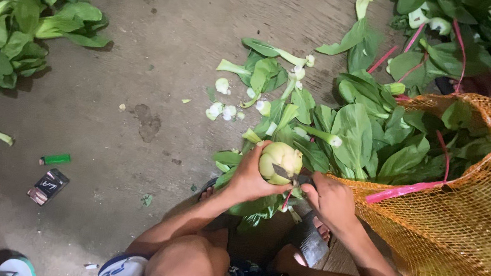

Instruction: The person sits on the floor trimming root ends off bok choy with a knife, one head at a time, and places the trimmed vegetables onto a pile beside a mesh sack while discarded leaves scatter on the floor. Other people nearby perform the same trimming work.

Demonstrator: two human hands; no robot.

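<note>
I'm squatting on a bare grey concrete floor (143,74) strewn with cut greens. My left hand (249,179) is clamped around the pale stem end of a bok choy head (281,159), cut base turned up toward me, its leaves hanging down between my knees. My right hand (331,199) is closed on the handle of a small knife (283,173), whose dark blade lies against the bok choy's base, so both hands meet just below the middle of the view. Right beyond my hands, at twelve o'clock, lies a heap of loose leaves (354,130), with white stem trimmings (222,110) scattered at eleven o'clock. At three to four o'clock, touching my right wrist, an orange mesh sack (465,225) bulges with more greens, a pink strap (399,192) across its mouth. Far over at nine to ten o'clock, well apart from me, another pile of bok choy (10,25) lies. At eight o'clock a green lighter (55,159) rests near a small dark packet (47,185).
</note>
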